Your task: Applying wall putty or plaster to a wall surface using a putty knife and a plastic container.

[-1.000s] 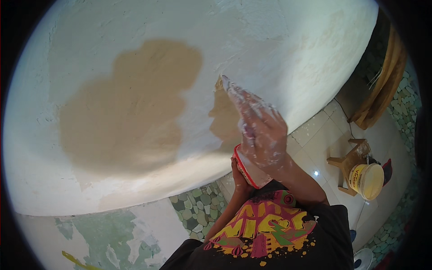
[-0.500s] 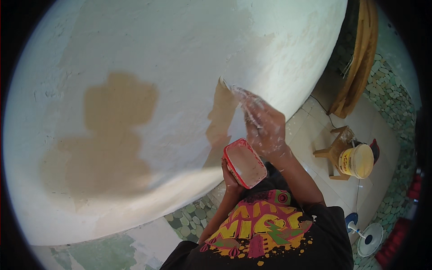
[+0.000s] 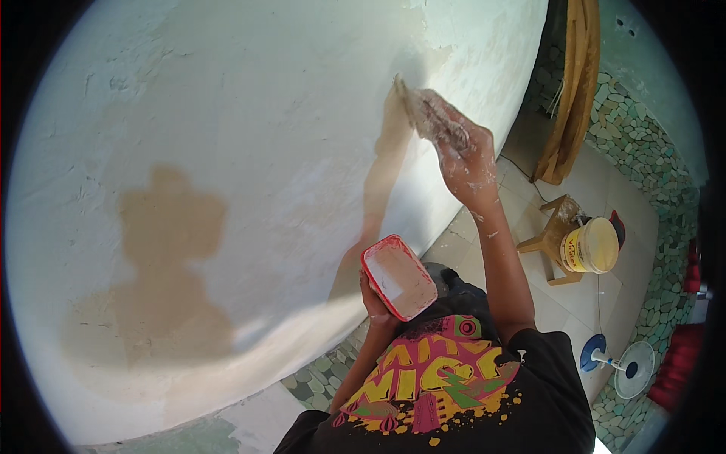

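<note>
A large white wall (image 3: 287,136) fills the left and middle of the view, smooth with some pitted patches. High on it, my right hand (image 3: 457,144), smeared with white paste, is closed round a putty knife (image 3: 404,98). The knife's thin blade shows nearly edge-on at the wall, and my fingers hide its handle. Lower down, close to my body, a red-rimmed rectangular tub (image 3: 404,281) is held in my left hand (image 3: 376,304). Pale paste coats the inside of the tub. My left fingers wrap its left side and are partly hidden beneath it.
At right, a wooden stool (image 3: 558,236) stands on the tiled floor beside a yellow-and-white bucket (image 3: 591,246). Beyond are a tall curved wooden piece (image 3: 569,98), a standing fan (image 3: 632,369) and a cord. Green stone tiling borders the floor.
My right hand has moved up along the wall with the putty knife. The tub in my left hand has shifted slightly left. The whole view has swung a little to the right.
</note>
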Demonstrator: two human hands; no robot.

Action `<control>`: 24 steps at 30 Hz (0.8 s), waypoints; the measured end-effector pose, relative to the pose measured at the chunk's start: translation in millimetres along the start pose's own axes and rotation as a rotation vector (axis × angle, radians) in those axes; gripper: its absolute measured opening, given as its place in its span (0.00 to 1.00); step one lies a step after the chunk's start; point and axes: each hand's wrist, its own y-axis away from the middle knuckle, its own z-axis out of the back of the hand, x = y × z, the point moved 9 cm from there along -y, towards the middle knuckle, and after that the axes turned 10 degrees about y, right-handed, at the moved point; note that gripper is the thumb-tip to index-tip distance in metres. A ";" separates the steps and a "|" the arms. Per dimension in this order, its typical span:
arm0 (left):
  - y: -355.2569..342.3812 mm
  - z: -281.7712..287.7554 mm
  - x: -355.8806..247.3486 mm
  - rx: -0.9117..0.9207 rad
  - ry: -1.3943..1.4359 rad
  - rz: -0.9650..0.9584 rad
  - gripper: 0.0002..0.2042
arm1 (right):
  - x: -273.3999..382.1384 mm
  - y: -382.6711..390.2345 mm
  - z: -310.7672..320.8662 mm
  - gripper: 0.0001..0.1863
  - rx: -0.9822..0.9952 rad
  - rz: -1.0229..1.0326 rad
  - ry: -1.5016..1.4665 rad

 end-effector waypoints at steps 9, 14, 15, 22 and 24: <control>1.3 -10.2 101.1 -0.089 -0.082 0.044 0.32 | -35.3 2.9 107.5 0.26 -0.057 0.005 -0.237; 0.3 -33.5 170.8 -0.199 -0.193 0.027 0.33 | -74.3 -56.7 224.0 0.24 -0.189 0.013 -0.223; 0.8 -31.5 170.8 -0.247 -0.229 0.011 0.33 | -78.9 -56.4 229.1 0.24 -0.196 0.013 -0.217; 49.3 4.8 67.4 -0.112 -0.071 -0.037 0.31 | 12.2 24.6 104.0 0.24 -0.170 0.041 0.131; 91.0 11.4 15.3 -0.017 -0.078 -0.030 0.31 | 49.1 71.2 44.6 0.24 -0.114 0.004 0.114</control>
